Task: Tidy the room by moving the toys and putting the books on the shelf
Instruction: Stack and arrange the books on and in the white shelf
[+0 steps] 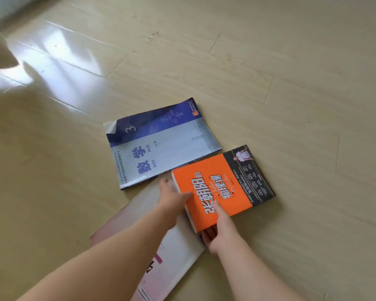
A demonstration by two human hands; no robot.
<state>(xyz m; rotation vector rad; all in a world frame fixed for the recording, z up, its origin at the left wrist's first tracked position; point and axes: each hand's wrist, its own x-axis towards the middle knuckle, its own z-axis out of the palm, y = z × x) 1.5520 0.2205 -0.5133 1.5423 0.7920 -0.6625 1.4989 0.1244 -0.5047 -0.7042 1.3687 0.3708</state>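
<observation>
While both grips clasp the orange book (221,187), it lies on the wooden floor (291,83) with its near end resting over a pink-and-white book (174,253). The left grip (174,197) holds the orange book's left edge, thumb laid on the cover and fingers down along the side. The right grip (220,231) pinches the near corner, thumb on top and fingers tucked underneath. A blue maths book (161,142) lies flat on the floor just beyond, its near corner just beside the orange book's far edge; whether they touch I cannot tell. The blue cover's far left corner curls up.
</observation>
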